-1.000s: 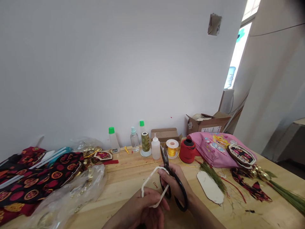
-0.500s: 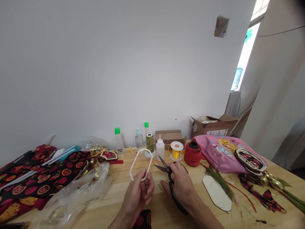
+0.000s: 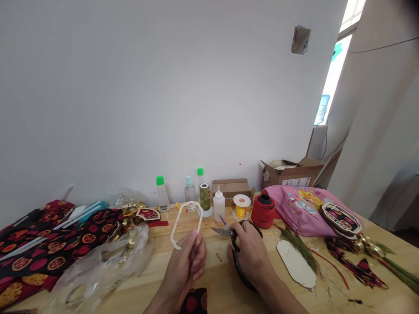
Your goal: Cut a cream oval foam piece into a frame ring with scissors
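My left hand (image 3: 189, 257) pinches the lower end of a thin pale frame (image 3: 173, 226), an elongated loop with cut corners, held upright above the wooden table. My right hand (image 3: 250, 250) grips a pair of black-handled scissors (image 3: 241, 272), whose blades are parted and point left toward the frame without touching it. Between the hands a small reddish loop of cord (image 3: 219, 257) lies on the wood. Below my left hand a piece of dark patterned fabric (image 3: 195, 301) shows at the table's near edge. A pale flat plate (image 3: 296, 265) lies right of the scissors.
Along the wall stand a white squeeze bottle (image 3: 219, 206), a green thread spool (image 3: 204, 197), a yellow cord spool (image 3: 241, 211) and a red thread cone (image 3: 263, 213). Patterned fabric (image 3: 65, 244) and a plastic bag (image 3: 98, 270) cover the left. A pink bag (image 3: 291, 209) lies right.
My left hand and the pale frame have shifted slightly left, away from the scissors. The frame has turned a little. My right hand still holds the parted scissors, and the cord loop shows more plainly.
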